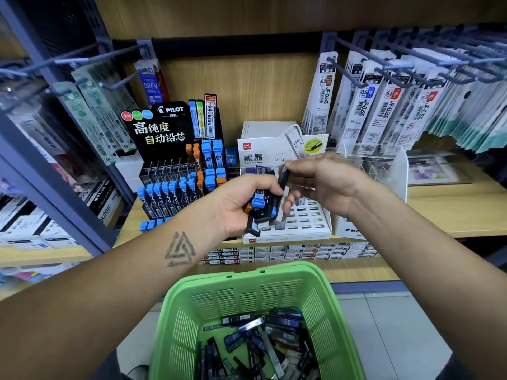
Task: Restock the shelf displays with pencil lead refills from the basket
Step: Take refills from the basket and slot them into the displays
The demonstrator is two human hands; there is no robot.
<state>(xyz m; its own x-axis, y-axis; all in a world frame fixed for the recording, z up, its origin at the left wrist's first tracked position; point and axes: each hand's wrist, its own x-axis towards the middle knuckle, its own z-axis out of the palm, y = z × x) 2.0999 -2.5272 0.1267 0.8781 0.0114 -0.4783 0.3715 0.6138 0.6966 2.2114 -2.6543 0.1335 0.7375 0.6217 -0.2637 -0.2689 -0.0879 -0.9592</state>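
Both hands are up in front of the wooden shelf [452,204], just above the white display box [307,229]. The left hand [241,207] is clamped around a bundle of lead refill cases [263,207], blue, orange and grey caps poking out between the fingers. The right hand [326,182] pinches 1 dark case [284,178] at its top end, right beside the bundle, thumb and fingertips curled onto it.

Down near the bottom, the green basket [315,292] sits close to the person, and more refills [258,341] lie jumbled across its floor, dark cases pointing every way.

To the left on the shelf stands the black display stand [162,127], rows of blue-capped and orange-capped cases slotted upright in its tiers, several slots in the middle row showing clear plastic only. The white display box to its right shows open grid slots near its front edge. Pen refill packs [384,111] hang from hooks at the far right, above a clear plastic holder [395,165]
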